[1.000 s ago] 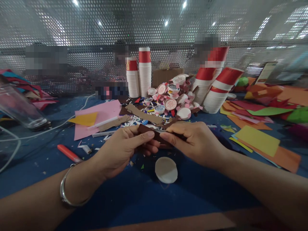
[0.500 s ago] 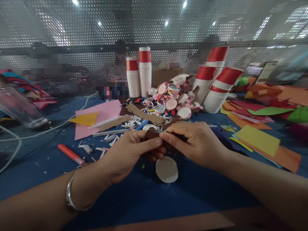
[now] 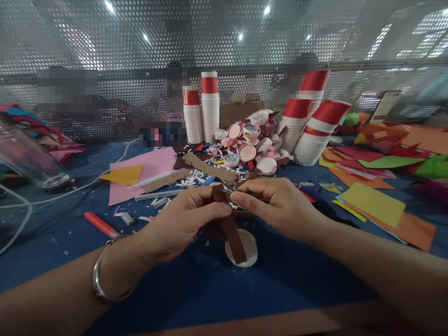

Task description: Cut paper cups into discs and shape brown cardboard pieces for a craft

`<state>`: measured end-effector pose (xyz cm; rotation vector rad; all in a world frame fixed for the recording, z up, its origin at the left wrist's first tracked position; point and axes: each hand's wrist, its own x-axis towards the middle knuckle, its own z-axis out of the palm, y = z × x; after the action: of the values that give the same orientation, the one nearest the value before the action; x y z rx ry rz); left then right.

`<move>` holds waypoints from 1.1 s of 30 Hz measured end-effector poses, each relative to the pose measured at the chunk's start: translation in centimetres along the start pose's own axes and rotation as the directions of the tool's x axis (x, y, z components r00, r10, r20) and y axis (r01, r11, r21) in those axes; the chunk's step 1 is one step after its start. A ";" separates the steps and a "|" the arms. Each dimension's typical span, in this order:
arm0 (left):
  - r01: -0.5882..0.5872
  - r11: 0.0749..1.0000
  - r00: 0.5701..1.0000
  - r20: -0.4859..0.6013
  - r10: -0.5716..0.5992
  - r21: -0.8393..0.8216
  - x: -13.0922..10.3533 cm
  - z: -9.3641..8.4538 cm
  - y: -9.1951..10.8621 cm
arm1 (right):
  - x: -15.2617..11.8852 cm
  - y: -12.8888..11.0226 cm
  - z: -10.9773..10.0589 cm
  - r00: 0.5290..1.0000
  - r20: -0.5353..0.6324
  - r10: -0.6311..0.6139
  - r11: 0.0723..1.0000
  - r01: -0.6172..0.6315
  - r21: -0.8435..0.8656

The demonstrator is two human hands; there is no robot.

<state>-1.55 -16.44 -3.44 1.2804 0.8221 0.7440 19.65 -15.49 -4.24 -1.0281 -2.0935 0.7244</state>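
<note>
My left hand (image 3: pixel 191 217) pinches a dark brown paper strip (image 3: pixel 234 235) between thumb and fingers. The strip slants down toward me, its lower end in front of a pale round disc (image 3: pixel 251 249) on the blue table. Close beside it, my right hand (image 3: pixel 280 203) is closed, thumb and forefinger pressed together near the strip's upper part. A small greyish thing shows at those fingertips, too unclear to name. Another reddish-brown edge shows below the right fingers; whether it belongs to the strip I cannot tell.
Beyond my hands lie paper scraps (image 3: pixel 196 177), a cardboard strip (image 3: pixel 210 167) and a heap of round paper pieces (image 3: pixel 247 152). Stacked paper cups (image 3: pixel 210 112) stand behind. A red marker (image 3: pixel 101 225) and pink paper (image 3: pixel 119 193) lie left, coloured sheets (image 3: pixel 376 203) right.
The brown strip, earlier held folded up between both hands, now hangs down in front of the pale disc. My right fingertips have shifted slightly left.
</note>
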 end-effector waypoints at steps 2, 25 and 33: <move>-0.021 0.999 0.998 0.065 0.019 0.024 0.0 0.0 -0.1 | 0.0 0.0 0.1 1.000 0.012 0.002 0.999 -0.003 0.033; -0.084 0.996 0.996 0.029 0.083 0.036 0.1 0.4 -0.2 | -0.1 -0.1 0.1 0.999 0.033 0.024 0.995 -0.027 0.100; -0.044 0.999 0.999 0.002 0.044 0.003 -0.2 0.8 -0.1 | -0.1 0.0 0.2 1.000 0.025 -0.014 0.998 0.012 0.064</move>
<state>-0.94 -16.98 -3.43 1.3055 0.7963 0.7768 19.59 -15.60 -4.40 -0.9745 -2.0831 0.7967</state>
